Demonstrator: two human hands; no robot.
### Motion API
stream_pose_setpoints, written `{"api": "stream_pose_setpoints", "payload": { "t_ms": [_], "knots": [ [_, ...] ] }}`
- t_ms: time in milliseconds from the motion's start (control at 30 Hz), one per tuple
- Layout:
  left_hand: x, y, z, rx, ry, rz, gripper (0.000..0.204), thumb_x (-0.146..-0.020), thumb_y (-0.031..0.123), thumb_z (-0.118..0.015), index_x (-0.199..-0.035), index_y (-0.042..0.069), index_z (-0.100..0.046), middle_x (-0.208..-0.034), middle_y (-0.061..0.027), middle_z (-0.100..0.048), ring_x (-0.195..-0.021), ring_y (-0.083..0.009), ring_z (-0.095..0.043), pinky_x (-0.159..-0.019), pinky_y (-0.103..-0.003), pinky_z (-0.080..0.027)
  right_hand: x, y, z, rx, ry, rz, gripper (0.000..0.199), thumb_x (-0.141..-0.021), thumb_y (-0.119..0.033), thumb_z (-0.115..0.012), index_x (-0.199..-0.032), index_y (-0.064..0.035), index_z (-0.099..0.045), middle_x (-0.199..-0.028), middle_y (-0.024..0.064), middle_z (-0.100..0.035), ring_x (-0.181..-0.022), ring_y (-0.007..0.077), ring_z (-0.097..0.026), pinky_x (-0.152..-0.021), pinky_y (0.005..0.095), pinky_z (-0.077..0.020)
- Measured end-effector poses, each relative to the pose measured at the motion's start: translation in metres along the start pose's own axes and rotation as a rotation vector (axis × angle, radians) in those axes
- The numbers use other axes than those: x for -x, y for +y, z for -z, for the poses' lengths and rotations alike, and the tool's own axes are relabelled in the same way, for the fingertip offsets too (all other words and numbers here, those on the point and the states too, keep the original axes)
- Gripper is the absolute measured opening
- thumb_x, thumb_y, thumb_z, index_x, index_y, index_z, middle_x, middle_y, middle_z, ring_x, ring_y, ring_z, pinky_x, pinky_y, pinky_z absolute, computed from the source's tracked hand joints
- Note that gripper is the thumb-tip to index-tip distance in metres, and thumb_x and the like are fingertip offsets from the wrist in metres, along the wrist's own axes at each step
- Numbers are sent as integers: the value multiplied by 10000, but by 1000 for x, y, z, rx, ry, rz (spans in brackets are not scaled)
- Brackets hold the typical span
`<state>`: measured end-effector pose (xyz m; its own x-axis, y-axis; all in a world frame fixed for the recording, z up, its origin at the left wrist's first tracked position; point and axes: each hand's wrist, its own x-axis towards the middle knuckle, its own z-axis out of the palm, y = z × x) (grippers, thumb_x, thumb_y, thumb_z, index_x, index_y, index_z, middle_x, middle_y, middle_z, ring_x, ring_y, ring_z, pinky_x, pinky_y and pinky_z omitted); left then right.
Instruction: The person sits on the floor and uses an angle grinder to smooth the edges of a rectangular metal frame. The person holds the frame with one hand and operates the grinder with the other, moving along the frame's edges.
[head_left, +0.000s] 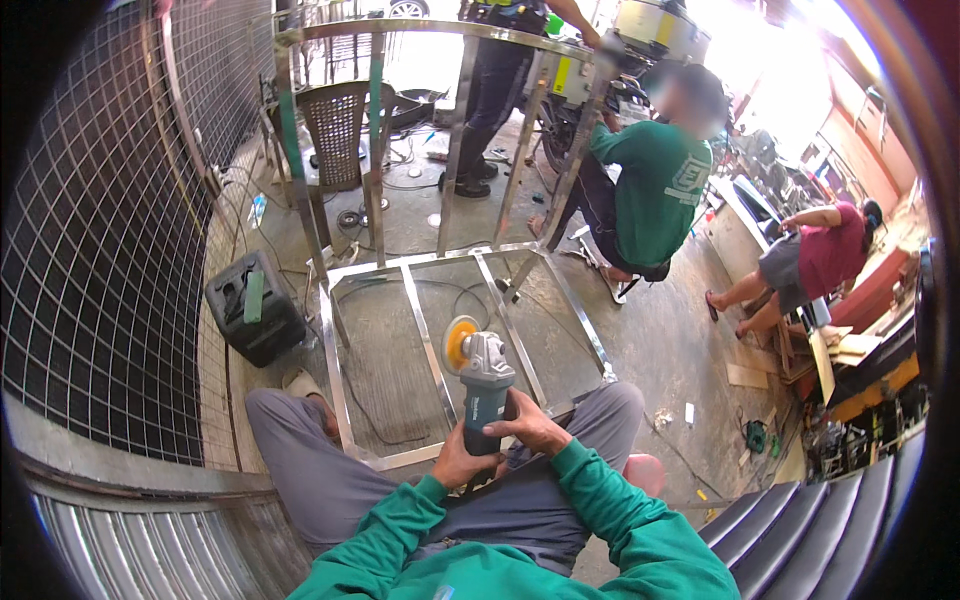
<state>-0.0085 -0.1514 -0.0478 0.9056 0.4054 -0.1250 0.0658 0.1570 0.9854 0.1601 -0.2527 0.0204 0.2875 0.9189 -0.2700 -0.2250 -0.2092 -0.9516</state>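
Between my knees I hold an angle grinder [484, 400] with a dark teal body, a grey metal head and a yellow-orange disc on its left side. My left hand [464, 458] is wrapped round the lower left of the body. Higher up on the right side, my right hand [530, 424] grips it with the thumb across the front. Just beyond the disc lies the flat part of a shiny metal frame [427, 318], with several crossbars. Its upright part rises at the far end. The lower end of the grinder is hidden by my hands.
A black box [254, 308] stands at left, by a wire mesh wall [110, 200]. Beyond the frame are a brown plastic chair [336, 135], a seated person in green [660, 190] and a standing person [490, 100]. Another person [815, 255] is at right. Cables cross the floor.
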Motion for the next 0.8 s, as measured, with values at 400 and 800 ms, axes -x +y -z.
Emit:
{"api": "stream_pose_setpoints", "payload": {
  "t_ms": [400,800],
  "knots": [
    [-1,-15,4,-55,-7,63,743,-718,250,-953,-1308,2,-577,-1133,-130,-700,-1006,-226,-711,-870,-377,-599,5,-6,1,58,10,52,836,-781,-224,-937,-1437,53,-500,-1315,126,-635,-1223,212,-598,-1063,379,-483],
    [3,9,-3,24,-128,-1,693,-750,266,-953,-1303,18,-618,-1122,-84,-716,-996,-187,-709,-887,-362,-584,29,-10,-6,101,101,77,880,-798,-313,-929,-1453,63,-476,-1338,142,-610,-1237,217,-575,-1086,391,-461]
  ]
}}
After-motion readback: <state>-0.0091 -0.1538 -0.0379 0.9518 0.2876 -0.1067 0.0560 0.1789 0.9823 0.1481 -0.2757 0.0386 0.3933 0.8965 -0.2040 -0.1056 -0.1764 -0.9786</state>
